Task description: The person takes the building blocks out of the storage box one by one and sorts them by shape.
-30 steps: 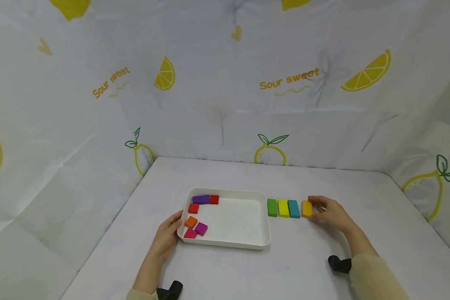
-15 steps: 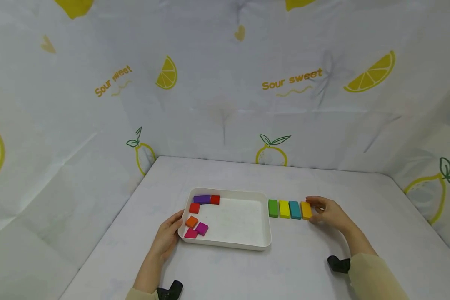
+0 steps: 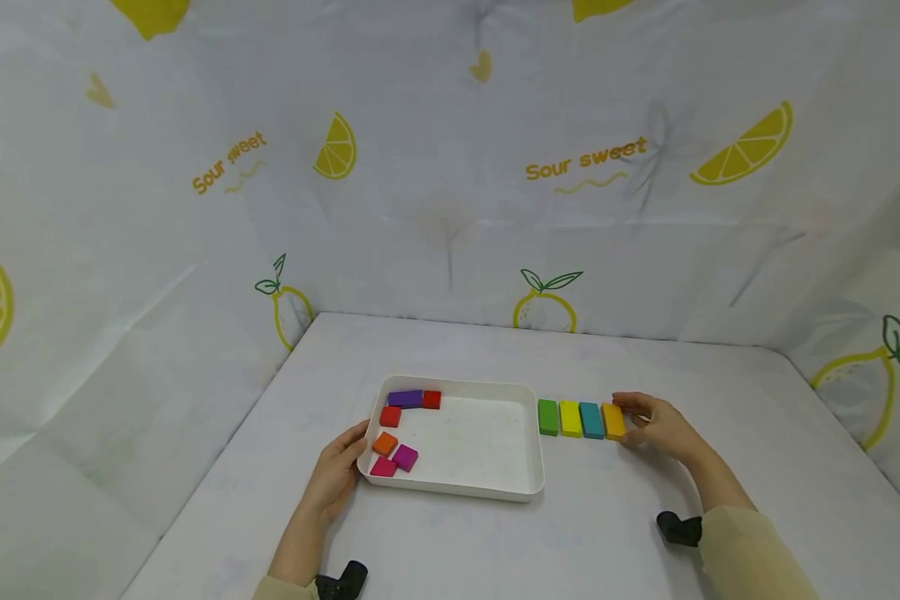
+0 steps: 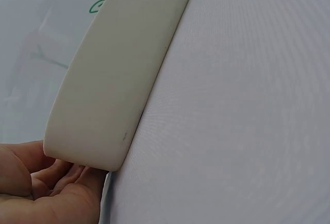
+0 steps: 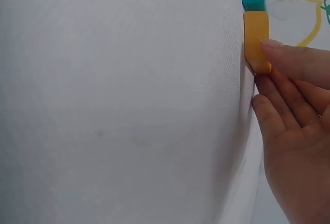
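Note:
My left hand [image 3: 337,471] grips the left wall of a white tray [image 3: 480,437]; in the left wrist view its fingers [image 4: 77,195] curl against the tray's outer corner. At the right end of a row of blocks, my right hand [image 3: 660,427] pinches an orange-yellow block [image 3: 612,422] on the table. Its thumb lies on the block's face in the right wrist view. To the left of that block stand a teal block [image 3: 591,421], a yellow block [image 3: 570,419] and a green block [image 3: 547,417], the green one beside the tray's right wall.
Inside the tray, along its left side, are a purple block [image 3: 405,399], red blocks [image 3: 431,400], an orange block [image 3: 385,443], a magenta block [image 3: 405,457] and a pink block [image 3: 383,467]. A lemon-print curtain [image 3: 420,208] hangs behind the white table [image 3: 585,550].
My right hand has slid the orange-yellow block left, up against the teal block, closing the gap between them. The left hand and tray stay in place.

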